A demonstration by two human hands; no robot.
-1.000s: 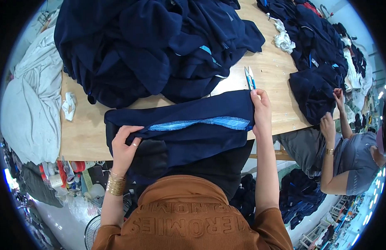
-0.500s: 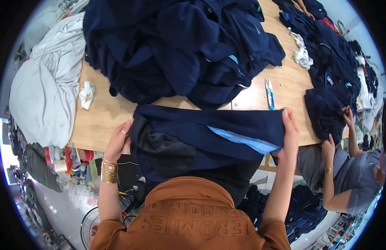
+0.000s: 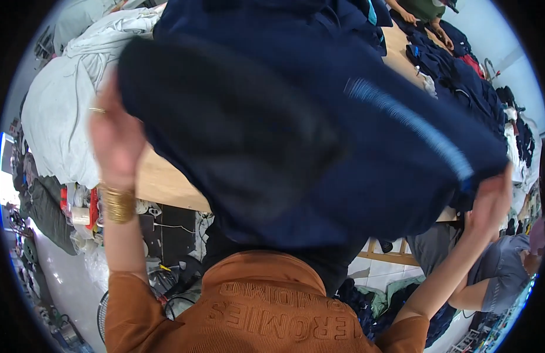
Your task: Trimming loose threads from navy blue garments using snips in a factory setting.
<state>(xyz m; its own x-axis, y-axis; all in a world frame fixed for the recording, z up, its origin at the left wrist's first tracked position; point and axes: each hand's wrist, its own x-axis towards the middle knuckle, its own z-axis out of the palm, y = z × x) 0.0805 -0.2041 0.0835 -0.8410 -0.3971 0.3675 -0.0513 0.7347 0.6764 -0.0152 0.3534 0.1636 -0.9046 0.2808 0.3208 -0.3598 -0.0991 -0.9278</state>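
Stretched across the middle of the view is a navy garment (image 3: 390,170), smeared by motion. It bears a large black patch on its left half and a light-blue strip slanting down its right half. My left hand (image 3: 116,138), blurred, with a ring on a finger and gold bangles at the wrist, grips its upper left edge. At the lower right corner my right hand (image 3: 490,203) is closed on the cloth, fingers partly hidden. The garment hangs raised between both hands, in front of the table edge and my lap. Its exact kind I cannot make out.
Beyond it lies a big navy cloth pile (image 3: 266,20) on the wooden table (image 3: 166,182). White cloth (image 3: 60,123) drapes over the left side. More navy garments (image 3: 455,76) line the right, where a co-worker (image 3: 507,265) sits close by. Another person (image 3: 428,12) works farther back.
Both hands have risen and spread wider, lifting the garment off the table edge and opening it out. It now covers the spot where blue-handled thread snips lay.
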